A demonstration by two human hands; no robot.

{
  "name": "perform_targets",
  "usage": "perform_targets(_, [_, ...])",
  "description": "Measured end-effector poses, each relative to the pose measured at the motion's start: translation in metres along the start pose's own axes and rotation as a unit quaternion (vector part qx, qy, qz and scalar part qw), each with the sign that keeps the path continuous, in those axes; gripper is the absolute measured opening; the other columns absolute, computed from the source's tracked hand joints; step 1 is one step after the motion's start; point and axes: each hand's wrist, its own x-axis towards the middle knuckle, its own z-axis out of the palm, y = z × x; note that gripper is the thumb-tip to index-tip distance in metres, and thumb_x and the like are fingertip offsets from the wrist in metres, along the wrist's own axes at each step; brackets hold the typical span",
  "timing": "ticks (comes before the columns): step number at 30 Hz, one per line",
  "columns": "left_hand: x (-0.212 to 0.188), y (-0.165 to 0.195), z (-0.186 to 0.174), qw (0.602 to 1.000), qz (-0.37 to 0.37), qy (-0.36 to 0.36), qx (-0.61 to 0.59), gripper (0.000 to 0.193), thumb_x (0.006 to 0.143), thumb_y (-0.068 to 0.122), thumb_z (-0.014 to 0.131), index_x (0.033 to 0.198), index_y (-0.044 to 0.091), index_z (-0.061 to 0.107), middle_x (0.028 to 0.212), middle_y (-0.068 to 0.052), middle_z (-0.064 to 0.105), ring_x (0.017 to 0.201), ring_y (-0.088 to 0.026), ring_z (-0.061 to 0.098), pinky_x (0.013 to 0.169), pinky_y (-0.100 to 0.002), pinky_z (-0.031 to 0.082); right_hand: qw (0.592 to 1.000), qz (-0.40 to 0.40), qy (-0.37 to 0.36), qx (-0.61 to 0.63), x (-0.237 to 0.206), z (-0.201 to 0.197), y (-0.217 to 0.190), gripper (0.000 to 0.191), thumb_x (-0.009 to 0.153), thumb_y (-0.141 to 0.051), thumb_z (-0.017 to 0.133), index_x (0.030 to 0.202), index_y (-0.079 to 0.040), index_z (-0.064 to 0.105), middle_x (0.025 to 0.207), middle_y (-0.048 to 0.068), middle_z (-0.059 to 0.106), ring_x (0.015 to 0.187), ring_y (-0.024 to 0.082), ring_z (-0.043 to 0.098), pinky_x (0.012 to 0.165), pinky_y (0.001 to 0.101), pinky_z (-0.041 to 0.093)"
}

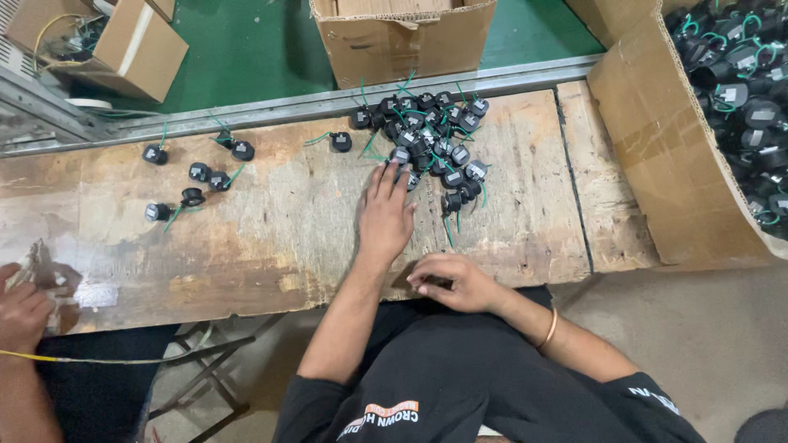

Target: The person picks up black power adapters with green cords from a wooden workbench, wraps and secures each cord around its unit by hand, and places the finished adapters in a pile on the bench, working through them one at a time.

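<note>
Black parts w/ green wires (427,135) piled on desk (271,238); left hand (384,215) flat, released, fingertips touching pile; right hand (451,281) loosely curled, holding nothing visible, at desk edge.

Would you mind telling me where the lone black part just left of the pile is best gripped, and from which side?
I would pinch the lone black part across its round body from above. It lies apart from the pile, so fingers fit either side. Its green wire trails left, so approach from the near side, where the left hand already lies flat by the pile.
</note>
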Motion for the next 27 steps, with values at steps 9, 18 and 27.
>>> perform_targets(9, [-0.028, -0.022, -0.008, 0.975, -0.135, 0.103, -0.143, 0.038, 0.074, 0.000, 0.079, 0.110, 0.003, 0.066, 0.115, -0.014, 0.065, 0.107, -0.034, 0.064, 0.094, -0.040, 0.052, 0.975, 0.104, 0.068, 0.182, -0.026, 0.005, 0.041, 0.018, 0.097, -0.003, 0.068, 0.114, 0.000, 0.068, 0.108, 0.006, 0.068, 0.098, 0.013, 0.067, 0.082, 0.0262, 0.056])
perform_targets(18, [-0.039, -0.022, -0.011, 0.891, -0.226, 0.174, -0.353, 0.052, 0.076, -0.013, 0.066, 0.125, 0.003, 0.058, 0.142, -0.008, 0.049, 0.108, -0.016, 0.061, 0.097, -0.030, 0.053, 0.942, 0.112, 0.121, 0.293, -0.024, 0.007, 0.048, 0.042, 0.100, 0.001, 0.063, 0.140, -0.002, 0.052, 0.112, 0.007, 0.063, 0.101, 0.013, 0.064, 0.088, 0.0277, 0.055])
perform_targets(27, [-0.066, 0.037, 0.005, 0.806, -0.216, 0.128, -0.537, 0.041, 0.085, -0.014, 0.072, 0.123, 0.003, 0.065, 0.109, -0.008, 0.072, 0.100, -0.019, 0.068, 0.088, -0.031, 0.056, 0.968, 0.120, 0.110, 0.193, -0.015, 0.009, 0.036, 0.076, 0.089, 0.004, 0.066, 0.153, -0.010, 0.028, 0.130, 0.007, 0.053, 0.108, 0.013, 0.061, 0.091, 0.0303, 0.056])
